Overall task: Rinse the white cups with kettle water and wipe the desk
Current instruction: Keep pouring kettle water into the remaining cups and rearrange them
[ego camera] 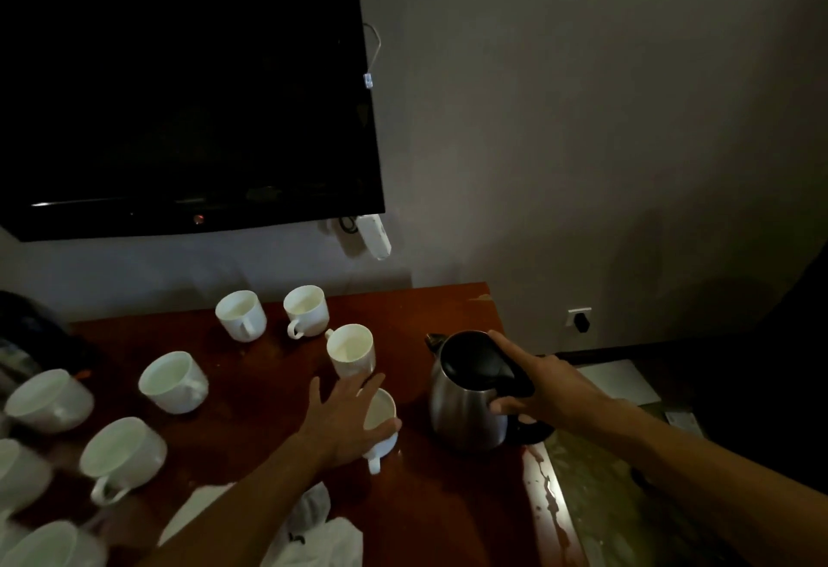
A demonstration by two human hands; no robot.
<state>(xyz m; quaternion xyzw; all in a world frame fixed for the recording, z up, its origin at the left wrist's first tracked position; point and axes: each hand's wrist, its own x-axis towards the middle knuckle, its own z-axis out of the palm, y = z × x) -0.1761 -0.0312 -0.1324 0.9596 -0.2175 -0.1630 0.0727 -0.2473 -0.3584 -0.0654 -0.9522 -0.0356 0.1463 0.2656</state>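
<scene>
While the right hand (544,380) curls round the black handle of the steel kettle (470,392), forefinger laid straight along the lid, the left hand (345,421) spreads its fingers over the rim of the nearest white cup (381,425), thumb hooked at the cup's right side. Kettle and cup stand just beside each other on the red-brown worktop (425,513), the kettle near its right edge.

Handling, as judged — the kettle is a rigid metal body, probably heavy if it holds water, with a smooth wall that may be hot; the handle is the only sound place to take it, and a full wrap of the fingers guards against the spout (432,339) swinging as it tips. The cup is glazed ceramic: light, stiff, brittle, and slippery once wet. A hold across the rim steadies it for pouring, though the small side handle (374,463), which points toward the viewer, or a grip round the wall would carry it more safely.

Other white cups stand upright across the worktop — three behind, among them one (350,349) just beyond the left hand, and several wider ones (174,383) to the left. A white cloth (313,526) lies crumpled at the near edge, under the left forearm.
</scene>
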